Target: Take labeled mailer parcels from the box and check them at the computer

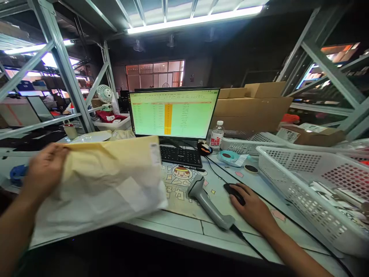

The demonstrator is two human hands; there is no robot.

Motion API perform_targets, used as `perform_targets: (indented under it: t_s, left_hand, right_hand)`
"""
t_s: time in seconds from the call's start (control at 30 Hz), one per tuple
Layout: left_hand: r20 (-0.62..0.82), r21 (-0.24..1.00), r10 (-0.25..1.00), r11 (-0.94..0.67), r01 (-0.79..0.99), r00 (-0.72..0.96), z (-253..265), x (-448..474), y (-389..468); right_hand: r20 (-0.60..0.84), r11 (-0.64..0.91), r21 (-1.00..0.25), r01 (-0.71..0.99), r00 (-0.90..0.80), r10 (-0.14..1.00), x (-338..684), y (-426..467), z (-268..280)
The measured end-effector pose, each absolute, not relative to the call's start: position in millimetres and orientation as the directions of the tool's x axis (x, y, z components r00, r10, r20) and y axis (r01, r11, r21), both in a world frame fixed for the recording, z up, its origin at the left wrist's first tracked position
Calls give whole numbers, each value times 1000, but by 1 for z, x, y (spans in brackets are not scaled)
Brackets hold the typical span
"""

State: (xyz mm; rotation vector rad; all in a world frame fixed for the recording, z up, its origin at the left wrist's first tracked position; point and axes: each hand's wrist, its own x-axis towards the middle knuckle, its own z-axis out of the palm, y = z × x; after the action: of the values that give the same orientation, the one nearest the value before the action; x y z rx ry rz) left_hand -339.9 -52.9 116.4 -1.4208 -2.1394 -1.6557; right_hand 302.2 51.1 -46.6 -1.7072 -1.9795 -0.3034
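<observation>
My left hand (47,169) pinches the upper left corner of a pale mailing bag (109,184), yellowish along its top, and holds it up in front of the desk's left side. A small printed label (155,153) shows near the bag's upper right corner. My right hand (250,206) lies over a black computer mouse (235,193) on the cartoon desk mat (178,192). Between the bag and that hand rests a grey barcode scanner (209,204), its cable running off the near edge. Behind them stand a black keyboard (181,156) and a lit monitor (187,115) with a spreadsheet.
White perforated baskets (300,192) line the right side, the nearest holding packaged goods. A water bottle (216,137), a roll of tape (230,157) and cables lie near the monitor. Cardboard boxes (250,111) stack behind. Metal shelf posts (65,69) frame the desk.
</observation>
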Motion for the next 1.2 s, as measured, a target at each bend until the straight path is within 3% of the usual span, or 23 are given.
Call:
perform_targets:
  t_s: [0.1, 0.17, 0.3, 0.4, 0.5, 0.57, 0.7, 0.83, 0.93, 1.0, 1.1, 1.2]
  left_hand:
    - [327, 808, 872, -57, 587, -365, 81, -291, 0]
    - [222, 778, 939, -9, 628, -262, 52, -264, 33]
    - [133, 672, 956, 107, 733, -262, 14, -247, 63]
    - [221, 559, 931, 124, 820, -292, 16, -247, 48]
    - [434, 367, 900, -132, 921, -43, 29, -223, 8]
    - [484, 255, 851, -359, 898, 204, 32, -192, -24]
    - [328, 79, 780, -584, 808, 532, 10, -144, -63]
    - [194, 1, 719, -680, 733, 667, -10, -174, -65]
    - [280, -23, 722, -654, 756, 633, -10, -242, -69]
    - [343, -40, 777, -550, 834, 528, -7, -292, -75]
    - [406, -45, 886, -224, 973, 223, -1, -346, -85]
    - [440, 56, 894, 67, 996, -85, 0, -345, -95]
  right_hand:
    - [501, 175, -153, 973, -76, 862, 302, 52, -48]
    - [507, 183, -155, 971, -80, 858, 300, 52, -48]
    - [520, 203, -175, 963, -85, 850, 297, 49, -47]
    - [509, 204, -188, 961, -83, 857, 294, 48, -46]
    - [493, 204, -202, 958, -80, 866, 292, 46, -44]
    - [485, 196, -209, 958, -72, 872, 290, 45, -43]
    - [481, 179, -211, 961, -58, 875, 286, 41, -39]
    - [479, 188, -218, 958, -63, 876, 285, 39, -37]
    - [468, 181, -204, 962, -67, 881, 284, 39, -36]
    - [469, 178, -194, 965, -68, 880, 282, 38, -35]
    - [501, 192, -180, 965, -78, 862, 280, 40, -36]
    - [520, 221, -148, 964, -114, 846, 286, 45, -44]
